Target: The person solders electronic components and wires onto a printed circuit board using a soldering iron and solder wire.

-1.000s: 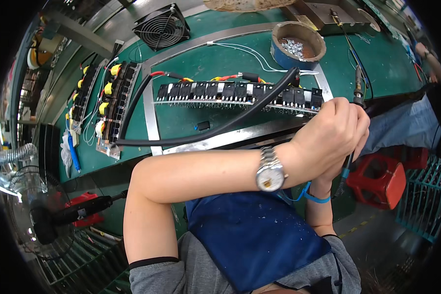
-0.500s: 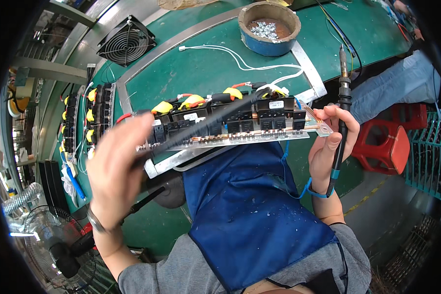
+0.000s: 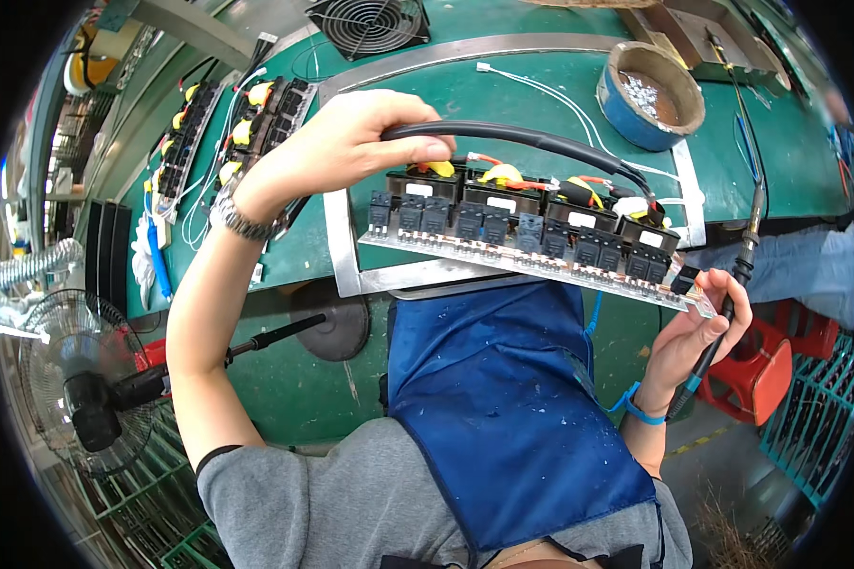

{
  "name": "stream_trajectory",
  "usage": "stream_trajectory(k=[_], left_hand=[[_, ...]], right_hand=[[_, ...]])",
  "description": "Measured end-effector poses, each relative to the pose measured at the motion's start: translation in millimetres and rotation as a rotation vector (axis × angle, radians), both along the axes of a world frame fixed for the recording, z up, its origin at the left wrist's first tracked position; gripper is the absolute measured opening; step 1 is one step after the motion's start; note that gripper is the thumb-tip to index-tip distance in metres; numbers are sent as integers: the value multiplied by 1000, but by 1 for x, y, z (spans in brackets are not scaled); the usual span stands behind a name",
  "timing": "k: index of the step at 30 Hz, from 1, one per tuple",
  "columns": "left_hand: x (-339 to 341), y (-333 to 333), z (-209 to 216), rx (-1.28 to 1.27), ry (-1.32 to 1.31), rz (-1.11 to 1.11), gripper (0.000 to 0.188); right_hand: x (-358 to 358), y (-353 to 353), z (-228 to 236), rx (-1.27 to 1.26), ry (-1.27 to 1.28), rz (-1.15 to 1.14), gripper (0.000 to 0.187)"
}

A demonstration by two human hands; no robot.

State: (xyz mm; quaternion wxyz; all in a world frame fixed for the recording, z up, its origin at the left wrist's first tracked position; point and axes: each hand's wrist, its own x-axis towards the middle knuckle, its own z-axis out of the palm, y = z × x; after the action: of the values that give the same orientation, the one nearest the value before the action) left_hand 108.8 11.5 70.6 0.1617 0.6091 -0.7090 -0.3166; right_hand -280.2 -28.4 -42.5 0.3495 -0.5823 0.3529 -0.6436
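Observation:
My left hand (image 3: 356, 142), with a metal watch on its wrist, grips a thick black cable (image 3: 546, 140) that arches over to the right end of a circuit board (image 3: 531, 232). Black blocks line the board in rows, with yellow-wrapped coils and red wires behind them. The board is held tilted, its bare near edge facing me. At its right corner my right hand (image 3: 702, 327), wearing a blue wrist strap, pinches the board. That same hand also keeps a soldering iron (image 3: 747, 251), tip pointing away, between thumb and palm.
A metal frame (image 3: 343, 242) lies on the green bench. Behind it are a blue-sided bowl (image 3: 621, 114) with silvery bits, a white lead (image 3: 550, 90) and a black square fan (image 3: 375, 24). Similar boards (image 3: 247, 133) sit at left. A red stool (image 3: 764, 379) stands at right.
My left hand has moved away from me and now holds the cable bowed up above the board. The board has tilted, its right end nearer me. The view has shifted left.

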Motion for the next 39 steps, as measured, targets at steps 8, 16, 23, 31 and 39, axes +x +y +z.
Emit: stream_trajectory(k=[8,16,23,31,39], left_hand=[[-14,-75,29,241,193,-424,62],[-67,-104,-9,525,18,-654,73],[-40,-67,10,557,255,-443,46],[53,38,89,242,711,726,57],[172,-33,96,81,878,792,45]], right_hand=[[-6,0,-7,-34,28,-9,62],[-9,1,-8,-6,-1,-8,62],[2,-30,23,-66,26,-64,68],[41,-44,7,-32,-16,132,50],[60,-43,-15,25,44,136,47]])
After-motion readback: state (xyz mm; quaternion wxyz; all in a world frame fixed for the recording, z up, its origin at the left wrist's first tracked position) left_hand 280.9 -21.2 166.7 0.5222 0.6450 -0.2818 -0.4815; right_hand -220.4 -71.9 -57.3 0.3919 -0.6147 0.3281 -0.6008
